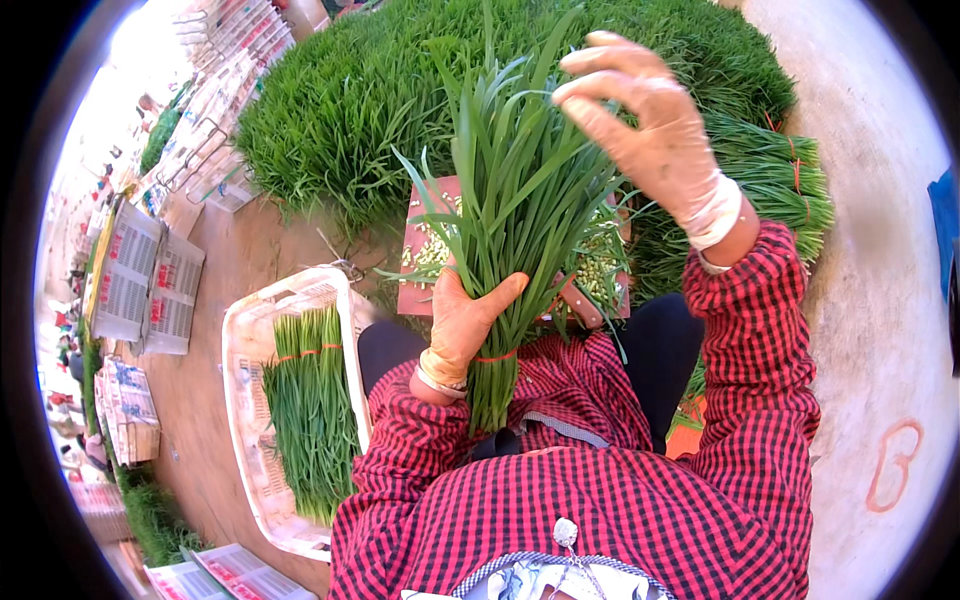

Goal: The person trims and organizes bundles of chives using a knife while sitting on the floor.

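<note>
My left hand, in a thin translucent glove, is wrapped round the lower part of a bunch of garlic chives. The bunch stands nearly upright before my lap, leaf tips fanning outward at the top and a red band round its base. Raised at the upper right, my gloved right hand has its fingers apart and curved beside the leaf tips, holding nothing visible. Behind the bunch lies a reddish board strewn with pale cut stem ends. A knife with a brown handle rests at its near edge, blade mostly hidden.
A large heap of loose chives spreads beyond the board. Tied bundles lie at its right, along a pale concrete surface. On my left a white plastic crate holds banded chives. Printed cartons stand farther left.
</note>
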`<state>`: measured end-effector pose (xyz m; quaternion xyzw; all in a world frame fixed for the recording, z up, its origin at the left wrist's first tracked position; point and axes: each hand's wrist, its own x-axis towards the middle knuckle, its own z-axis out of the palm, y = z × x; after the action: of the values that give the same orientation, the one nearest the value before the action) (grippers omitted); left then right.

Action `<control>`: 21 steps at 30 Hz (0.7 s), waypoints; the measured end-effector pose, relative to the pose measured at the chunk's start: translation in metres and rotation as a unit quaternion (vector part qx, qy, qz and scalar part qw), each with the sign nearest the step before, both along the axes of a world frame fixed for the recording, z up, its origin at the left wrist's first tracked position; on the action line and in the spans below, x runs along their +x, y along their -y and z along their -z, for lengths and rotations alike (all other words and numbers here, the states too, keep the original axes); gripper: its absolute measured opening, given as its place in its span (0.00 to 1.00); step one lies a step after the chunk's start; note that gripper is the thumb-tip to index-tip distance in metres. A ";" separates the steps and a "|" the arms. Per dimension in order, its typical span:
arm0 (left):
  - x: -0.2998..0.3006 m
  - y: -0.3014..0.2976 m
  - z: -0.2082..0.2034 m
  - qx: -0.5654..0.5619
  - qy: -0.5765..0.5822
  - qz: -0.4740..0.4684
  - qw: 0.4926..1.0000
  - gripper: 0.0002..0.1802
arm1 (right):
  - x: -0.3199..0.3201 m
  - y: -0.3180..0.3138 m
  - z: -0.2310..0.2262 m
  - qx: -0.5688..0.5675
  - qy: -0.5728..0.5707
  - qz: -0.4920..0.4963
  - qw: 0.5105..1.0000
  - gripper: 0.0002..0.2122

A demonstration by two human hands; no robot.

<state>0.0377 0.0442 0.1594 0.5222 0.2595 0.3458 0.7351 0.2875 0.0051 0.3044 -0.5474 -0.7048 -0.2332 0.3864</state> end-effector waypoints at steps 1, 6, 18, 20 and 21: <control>0.000 0.001 0.001 0.023 -0.015 -0.008 1.000 0.24 | -0.005 -0.005 0.005 0.007 -0.011 -0.016 1.000 0.06; 0.003 0.006 -0.005 0.010 0.015 0.005 1.000 0.25 | 0.001 -0.020 0.019 -0.005 -0.004 -0.030 1.000 0.07; -0.018 -0.025 -0.008 -0.068 0.108 -0.110 0.986 0.19 | 0.005 0.039 0.037 0.118 -0.151 0.052 0.980 0.07; -0.020 -0.031 -0.027 -0.040 0.106 -0.139 0.984 0.24 | -0.008 0.067 0.073 0.007 -0.391 0.025 0.920 0.07; -0.012 -0.030 -0.040 -0.024 0.111 -0.151 0.982 0.26 | -0.013 0.072 0.102 -0.104 -0.512 -0.052 0.851 0.11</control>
<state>0.0254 0.0739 0.1998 0.4171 0.2602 0.5026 0.7111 0.2742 -0.0669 0.2021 -0.5891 -0.4545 0.1749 0.6448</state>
